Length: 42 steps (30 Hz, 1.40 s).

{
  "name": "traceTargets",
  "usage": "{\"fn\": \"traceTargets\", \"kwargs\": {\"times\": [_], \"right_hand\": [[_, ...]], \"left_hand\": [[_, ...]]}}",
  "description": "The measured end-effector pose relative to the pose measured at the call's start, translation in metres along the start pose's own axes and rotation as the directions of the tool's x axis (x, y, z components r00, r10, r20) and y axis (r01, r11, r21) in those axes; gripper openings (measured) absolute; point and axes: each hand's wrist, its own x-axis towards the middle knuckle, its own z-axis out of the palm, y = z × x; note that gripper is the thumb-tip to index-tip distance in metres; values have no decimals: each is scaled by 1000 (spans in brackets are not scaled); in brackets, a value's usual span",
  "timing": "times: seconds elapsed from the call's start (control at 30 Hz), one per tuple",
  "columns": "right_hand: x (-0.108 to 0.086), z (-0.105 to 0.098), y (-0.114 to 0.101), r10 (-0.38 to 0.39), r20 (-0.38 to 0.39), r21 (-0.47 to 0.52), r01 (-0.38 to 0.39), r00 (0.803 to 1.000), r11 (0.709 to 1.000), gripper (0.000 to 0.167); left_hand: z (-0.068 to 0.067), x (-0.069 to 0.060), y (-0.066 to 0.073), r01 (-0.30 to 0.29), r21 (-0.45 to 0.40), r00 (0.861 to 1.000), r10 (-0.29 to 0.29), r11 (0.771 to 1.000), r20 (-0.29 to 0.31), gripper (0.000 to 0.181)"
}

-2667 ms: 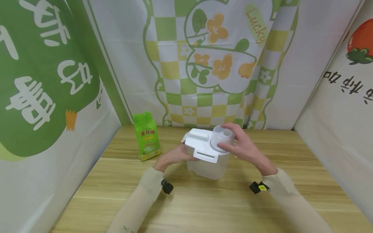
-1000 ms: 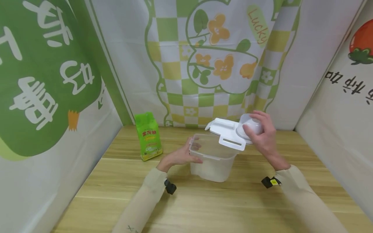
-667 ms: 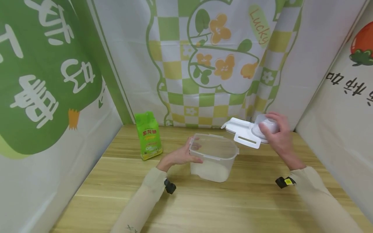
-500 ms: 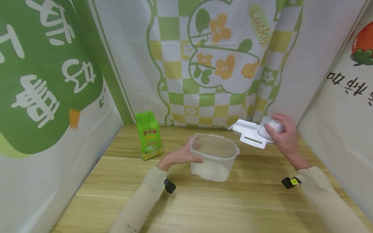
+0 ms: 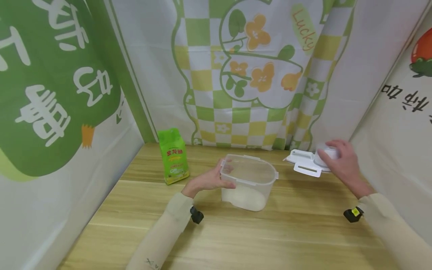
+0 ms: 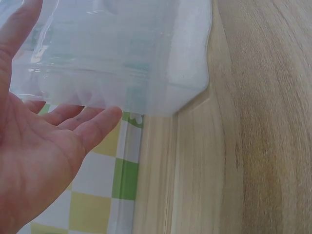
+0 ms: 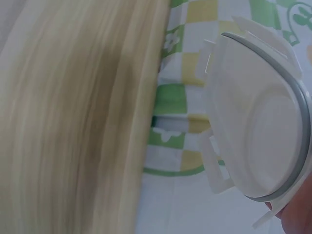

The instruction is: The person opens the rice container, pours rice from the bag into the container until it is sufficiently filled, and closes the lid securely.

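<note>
I'm logging the white lid [image 5: 305, 160] shifting away to right of frame, right hand [image 5: 347, 165] gripping its cup [image 5: 330, 152], left hand [image 5: 212, 180] holding the container [image 5: 254, 184] at centre, now standing open, pale contents [image 5: 249, 197] lying exposed.

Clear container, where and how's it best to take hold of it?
Probably high on the left end of the clear container, coming from the left: it stands upright, and that end looks flatter than the rounded right one. The left hand holds it there, leaving the open top uncovered.
</note>
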Motion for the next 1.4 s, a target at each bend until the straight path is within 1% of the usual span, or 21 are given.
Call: {"fn": "traceTargets", "kwargs": {"times": [0.1,0.33,0.53,0.7,0.93,1.13,1.27,1.4], "right_hand": [[-1,-1,11,29,30,-37,-28,999,999,42],[-2,-3,31,98,54,-80,-93,994,992,47],[-5,-4,43,116,73,-126,-106,991,986,48],[-7,-3,53,133,104,-148,-117,986,982,50],[-13,-3,68,187,135,-164,-165,973,973,57],[-16,-3,77,226,159,-187,-196,961,963,62],[-17,-3,79,239,192,-197,-201,952,960,64],[-20,-4,81,220,231,-211,-172,948,962,64]], "left_hand": [[0,0,-1,1,-11,1000,-1,1000,5,99],[-1,-1,-1,3,-37,1000,-2,999,16,98],[0,-1,-2,6,-32,1000,-5,999,20,99],[-1,-2,-2,6,-50,1000,-5,999,21,97],[-1,-3,-2,4,-50,1000,-3,999,30,98],[-1,-4,-3,3,-40,1000,-2,999,30,99],[-1,-5,-2,1,-44,1000,0,999,28,97],[-2,-5,-2,1,-59,1000,1,998,30,96]]}}
